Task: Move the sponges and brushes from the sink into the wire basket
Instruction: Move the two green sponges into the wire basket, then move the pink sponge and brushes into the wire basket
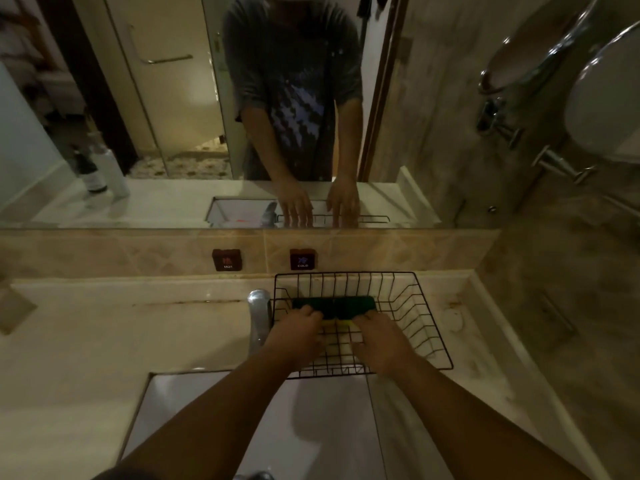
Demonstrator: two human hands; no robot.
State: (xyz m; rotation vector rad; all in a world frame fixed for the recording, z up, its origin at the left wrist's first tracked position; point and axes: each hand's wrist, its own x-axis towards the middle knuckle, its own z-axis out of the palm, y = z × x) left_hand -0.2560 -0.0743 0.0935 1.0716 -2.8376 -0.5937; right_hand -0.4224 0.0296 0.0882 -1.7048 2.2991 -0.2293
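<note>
A black wire basket (420,327) stands on the counter behind the white sink (194,410), right of the tap. Inside it, near the back, lie two sponges side by side, green scouring side up with yellow foam below: the left sponge (313,302) and the right sponge (360,302). My left hand (298,337) is inside the basket with its fingers on the left sponge. On the right sponge rest the fingers of my right hand (379,341). Both hands hide the sponges' near edges. No brush shows in the visible part of the sink.
A chrome tap (259,317) stands just left of the basket. Hot and cold buttons (265,259) sit on the tiled backsplash. A mirror (173,116) above reflects a person and bottles. Marble counter (86,341) stretches left; a wall with chrome fittings (554,164) closes the right.
</note>
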